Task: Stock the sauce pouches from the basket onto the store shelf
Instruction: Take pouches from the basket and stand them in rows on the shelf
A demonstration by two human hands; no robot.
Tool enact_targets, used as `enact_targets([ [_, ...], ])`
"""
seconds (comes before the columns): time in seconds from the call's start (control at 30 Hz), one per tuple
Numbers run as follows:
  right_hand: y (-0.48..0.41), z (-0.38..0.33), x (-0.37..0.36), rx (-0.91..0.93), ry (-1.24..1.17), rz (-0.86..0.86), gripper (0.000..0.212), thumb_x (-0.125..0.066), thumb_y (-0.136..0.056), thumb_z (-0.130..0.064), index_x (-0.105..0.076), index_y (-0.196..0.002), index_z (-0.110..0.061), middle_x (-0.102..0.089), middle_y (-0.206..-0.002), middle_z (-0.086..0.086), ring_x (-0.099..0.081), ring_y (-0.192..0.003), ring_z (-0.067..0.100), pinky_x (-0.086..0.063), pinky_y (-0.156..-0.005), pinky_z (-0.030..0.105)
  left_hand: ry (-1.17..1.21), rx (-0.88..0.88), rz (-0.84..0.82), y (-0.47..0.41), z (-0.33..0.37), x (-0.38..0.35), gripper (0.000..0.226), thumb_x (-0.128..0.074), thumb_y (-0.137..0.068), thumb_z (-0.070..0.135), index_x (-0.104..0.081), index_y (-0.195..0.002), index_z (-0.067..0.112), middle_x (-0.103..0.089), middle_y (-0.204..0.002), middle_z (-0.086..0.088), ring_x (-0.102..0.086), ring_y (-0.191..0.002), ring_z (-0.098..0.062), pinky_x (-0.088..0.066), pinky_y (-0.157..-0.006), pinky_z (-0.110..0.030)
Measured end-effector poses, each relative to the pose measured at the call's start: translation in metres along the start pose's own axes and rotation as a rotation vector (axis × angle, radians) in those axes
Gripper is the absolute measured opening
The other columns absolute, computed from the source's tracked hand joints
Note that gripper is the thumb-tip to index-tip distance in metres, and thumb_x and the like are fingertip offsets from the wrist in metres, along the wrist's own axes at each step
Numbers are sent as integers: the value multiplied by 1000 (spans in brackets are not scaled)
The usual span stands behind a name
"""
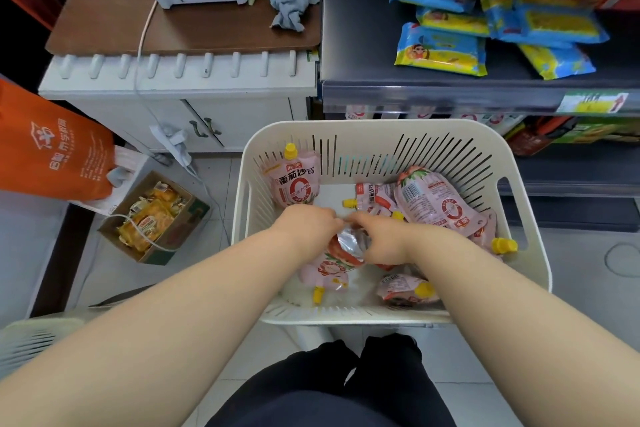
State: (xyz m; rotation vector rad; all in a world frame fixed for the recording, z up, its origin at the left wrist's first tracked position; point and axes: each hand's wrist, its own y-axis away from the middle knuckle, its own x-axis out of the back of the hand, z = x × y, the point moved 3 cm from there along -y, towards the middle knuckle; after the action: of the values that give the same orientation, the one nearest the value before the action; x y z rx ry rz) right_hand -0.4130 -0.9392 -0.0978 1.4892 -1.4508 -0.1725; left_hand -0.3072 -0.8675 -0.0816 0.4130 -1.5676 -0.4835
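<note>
A: Setting?
B: Small shop. Dark metal shelf (363, 45) carries stacked snack packets (441, 50); a price label (592, 102) sits in its front rail.
A: Other evidence?
B: Open cardboard box (188, 215) of yellow packets (149, 218) on the tiled floor (460, 364).

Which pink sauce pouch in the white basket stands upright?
The pink sauce pouch at the far left wall of the white plastic basket: its yellow cap points up, while the others lie down.

Sauce pouches (440, 201) in basket (381, 128); store shelf (363, 45) behind it w/ snack packs (441, 50) on top; cardboard box (180, 229) to basket's L.
</note>
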Motion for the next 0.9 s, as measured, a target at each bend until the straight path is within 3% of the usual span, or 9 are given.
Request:
enact_targets([
  [0.07,0,-5,-2,48,-85,-71,84,-64,-78,-11,-17,-146,-21,-49,-130,6,-50,-106,20,-43,-87,29,34,-23,28,-1,3,1,36,-45,-94,8,-46,-128,16,-53,-113,-6,-59,-97,-30,-41,-61,-36],
  [0.2,-9,-2,-13,28,-208,-110,100,-79,-68,-25,-16,-146,-22,-38,-143,3,-41,-128,22,-37,-104,32,150,40,30,-7,2,5,36,-45,-92,7,-46,-127,15,-50,-113,-7,-59,-94,-32,-41,-62,-36],
  [0.3,-11,2,-9,41,-136,107,80,-78,-69,-26,-36,-136,-16,-52,-129,4,-52,-113,22,-43,-87,28,267,76,91,-12,-1,4,25,-45,-94,9,-51,-118,11,-53,-110,-10,-59,-95,-32,-41,-66,-36],
  [0.4,0,14,3,-41,-146,209,62,-72,-72,-20,-46,-128,-15,-58,-115,4,-54,-96,19,-45,-74,26,705,281,229,-9,-13,4,16,-48,-93,10,-61,-104,9,-64,-101,-10,-59,-95,-28,-44,-77,-31],
  [0.53,21,39,14,-241,-879,260,26,-70,-80,-15,-55,-101,-10,-62,-96,3,-63,-89,19,-58,-66,31,1325,837,432,2,-31,-11,28,-49,-95,21,-59,-118,8,-62,-118,-7,-55,-110,-27,-38,-85,-27],
  [0.63,29,41,14,-251,-1473,275,23,-65,-84,-10,-54,-104,-5,-64,-107,13,-63,-98,25,-59,-74,40,1941,1044,326,0,-11,-19,51,-56,-92,30,-42,-137,10,-48,-138,-8,-46,-125,-30,-39,-100,-38],
  [0.7,29,34,12,-204,-1618,234,27,-64,-83,-10,-55,-107,-6,-65,-105,14,-64,-96,26,-56,-78,40,2300,991,147,-6,7,-16,57,-55,-92,35,-35,-142,14,-42,-143,-11,-45,-126,-31,-41,-99,-44],
  [0.77,29,25,7,-141,-1578,95,40,-70,-76,-15,-56,-112,-8,-67,-109,15,-65,-99,28,-51,-91,42,2591,839,147,-12,14,-8,46,-48,-95,32,-45,-134,8,-52,-134,-17,-58,-109,-31,-51,-83,-44],
  [0.9,28,28,2,-130,-1224,-130,62,-81,-65,-20,-54,-120,-13,-68,-115,8,-63,-110,25,-45,-101,42,2559,669,344,-12,6,-2,32,-52,-94,30,-59,-117,8,-67,-115,-15,-66,-99,-30,-55,-79,-45],
])
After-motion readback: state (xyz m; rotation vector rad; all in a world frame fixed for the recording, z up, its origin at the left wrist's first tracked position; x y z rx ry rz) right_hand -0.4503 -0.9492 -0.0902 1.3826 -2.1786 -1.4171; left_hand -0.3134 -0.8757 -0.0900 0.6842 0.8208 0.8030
